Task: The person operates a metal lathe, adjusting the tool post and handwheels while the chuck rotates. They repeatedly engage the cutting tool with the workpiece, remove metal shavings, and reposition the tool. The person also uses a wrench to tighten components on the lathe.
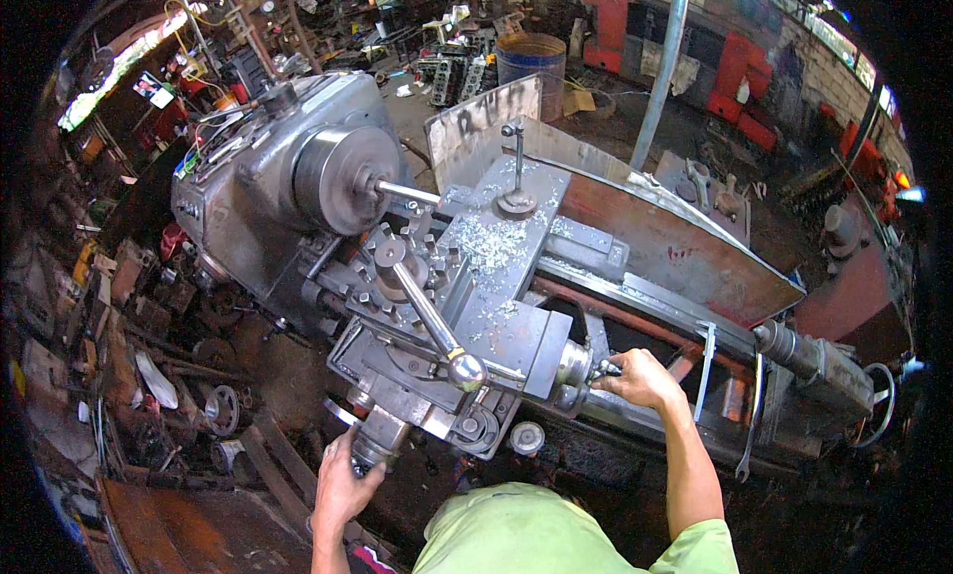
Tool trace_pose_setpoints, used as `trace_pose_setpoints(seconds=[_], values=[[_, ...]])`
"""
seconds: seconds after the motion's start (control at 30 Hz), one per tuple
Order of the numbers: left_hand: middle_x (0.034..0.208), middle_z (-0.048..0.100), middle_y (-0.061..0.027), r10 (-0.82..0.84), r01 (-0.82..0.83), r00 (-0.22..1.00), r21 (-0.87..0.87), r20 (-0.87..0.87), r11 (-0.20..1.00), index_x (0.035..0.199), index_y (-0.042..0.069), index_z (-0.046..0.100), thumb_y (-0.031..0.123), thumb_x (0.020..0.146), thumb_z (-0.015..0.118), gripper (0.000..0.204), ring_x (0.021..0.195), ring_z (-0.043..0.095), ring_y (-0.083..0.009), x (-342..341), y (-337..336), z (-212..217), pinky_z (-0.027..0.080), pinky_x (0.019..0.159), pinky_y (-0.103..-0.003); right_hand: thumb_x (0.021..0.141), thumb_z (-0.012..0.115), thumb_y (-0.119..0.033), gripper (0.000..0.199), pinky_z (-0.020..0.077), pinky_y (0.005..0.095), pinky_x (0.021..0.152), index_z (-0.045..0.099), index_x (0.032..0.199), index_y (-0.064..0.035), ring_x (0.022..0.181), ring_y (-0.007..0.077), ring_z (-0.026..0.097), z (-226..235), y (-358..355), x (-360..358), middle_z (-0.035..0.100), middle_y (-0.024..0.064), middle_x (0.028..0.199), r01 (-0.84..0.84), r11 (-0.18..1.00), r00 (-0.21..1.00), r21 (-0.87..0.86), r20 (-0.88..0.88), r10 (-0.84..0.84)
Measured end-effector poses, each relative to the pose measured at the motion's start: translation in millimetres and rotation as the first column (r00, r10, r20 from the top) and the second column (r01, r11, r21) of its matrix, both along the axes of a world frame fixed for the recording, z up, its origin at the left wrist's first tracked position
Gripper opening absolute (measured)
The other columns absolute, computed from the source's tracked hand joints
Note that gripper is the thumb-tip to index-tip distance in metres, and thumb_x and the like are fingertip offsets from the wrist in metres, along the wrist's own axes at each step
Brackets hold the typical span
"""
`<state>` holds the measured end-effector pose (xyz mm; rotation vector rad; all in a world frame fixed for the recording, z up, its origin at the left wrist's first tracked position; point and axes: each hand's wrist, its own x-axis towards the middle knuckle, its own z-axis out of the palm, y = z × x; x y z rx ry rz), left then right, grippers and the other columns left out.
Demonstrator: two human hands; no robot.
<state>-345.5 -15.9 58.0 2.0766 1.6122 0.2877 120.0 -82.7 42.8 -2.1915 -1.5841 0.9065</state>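
Note:
My left hand (344, 480) grips the handwheel (382, 437) at the near end of the lathe's cross slide; its fingertips are partly hidden. On the right, my right hand (640, 378) has its fingers closed round the crank handle (604, 369) of the top slide (541, 341). Between them, a long tool-post lever (427, 311) with a ball end slants over the square tool post (369, 288), which carries several bolts. Beyond it, the chuck (342, 182) holds a slim bright metal rod (409, 193). Silvery metal chips (493, 243) lie scattered over the carriage.
The headstock (233, 162) stands at left, the tailstock (814, 366) at right. A spanner (751, 435) leans against the bed rails. A brown metal guard (685, 242) runs behind the bed. Farther back are a blue-rimmed drum (531, 63) and a grey post (663, 73). Scrap parts (149, 376) crowd the left.

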Motion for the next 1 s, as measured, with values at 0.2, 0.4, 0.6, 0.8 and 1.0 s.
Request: trace_pose_setpoints(seconds=[0.2,0.4,0.6,0.8,1.0], values=[[0.147,0.043,-0.0304,-0.004,-0.008,0.997,-0.157,-0.080,0.988,0.147,-0.009,0.034,0.022,0.070,0.083,0.096,0.137,0.044,-0.0425,-30.7,-14.9,-27.5,0.036,0.115,-0.043,0.078,0.081,-0.039,0.040,0.0529,0.0457,0.068,0.076,0.100,-0.0056,0.071,0.0380,0.069,-1.1,0.0,-2.0,0.068,0.0221,0.071,-0.004,1.000,0.996,0.000,0.087,0.004],[0.146,0.043,-0.0305,0.000,-0.023,0.972,-0.094,-0.233,0.995,0.152,-0.008,0.019,0.013,0.071,0.081,0.104,0.131,0.048,-0.0421,-29.4,-22.8,-48.4,0.041,0.110,-0.045,0.078,0.081,-0.041,0.040,0.0527,0.0471,0.068,0.076,0.098,-0.0064,0.071,0.0397,0.068,3.8,0.2,-5.5,0.067,0.0230,0.070,0.027,0.998,0.995,-0.051,0.102,-0.022],[0.125,0.059,-0.0321,0.043,-0.071,0.952,-0.083,-0.304,0.994,0.153,-0.006,0.017,0.011,0.072,0.077,0.102,0.113,0.061,-0.0450,-23.4,-18.3,-53.6,0.050,0.097,-0.049,0.078,0.080,-0.042,0.039,0.0551,0.0475,0.069,0.076,0.086,-0.0047,0.073,0.0394,0.069,-2.5,-4.1,-12.4,0.067,0.0225,0.070,0.068,0.997,0.966,-0.036,0.253,-0.057],[0.100,0.069,-0.0307,-0.077,0.004,0.957,-0.254,-0.279,0.967,0.144,0.001,0.044,0.014,0.074,0.073,0.077,0.097,0.067,-0.0461,-75.7,24.2,-67.5,0.053,0.089,-0.052,0.075,0.071,-0.018,0.017,0.0553,0.0510,0.065,0.066,0.071,-0.0027,0.071,0.0409,0.069,-49.6,-31.5,-60.6,0.069,0.0204,0.078,0.105,0.929,0.833,0.355,0.479,-0.278],[0.107,0.070,-0.0246,0.162,-0.239,0.934,-0.222,-0.318,0.945,0.118,0.005,0.068,0.018,0.076,0.069,0.044,0.105,0.067,-0.0415,-100.0,41.8,-175.8,0.053,0.091,-0.050,0.076,0.072,-0.015,0.017,0.0551,0.0530,0.072,0.065,0.078,0.0004,0.081,0.0440,0.067,-71.2,-24.6,-47.0,0.068,0.0221,0.082,0.163,0.964,0.881,0.211,0.409,-0.238]])
